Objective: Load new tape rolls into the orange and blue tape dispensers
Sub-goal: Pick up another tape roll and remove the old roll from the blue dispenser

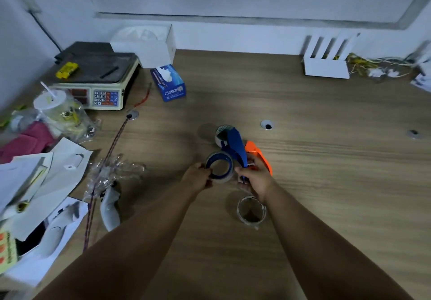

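Observation:
Above the middle of the wooden table, my right hand (255,179) grips the handle end of the blue tape dispenser (236,145). My left hand (197,178) holds a tape roll (220,167) with a blue inner ring, pressed against the dispenser's left side. The orange tape dispenser (257,153) lies on the table just right of the blue one, partly hidden behind my right hand. A clear tape roll (251,209) lies flat below my right wrist. Another roll (222,131) stands behind the blue dispenser, partly hidden.
A weighing scale (98,80), a blue tissue pack (168,82) and a white box (145,42) stand at the back left. Papers, crumpled plastic wrap (112,173) and a striped cord (112,150) clutter the left. A white slotted holder (326,59) stands back right.

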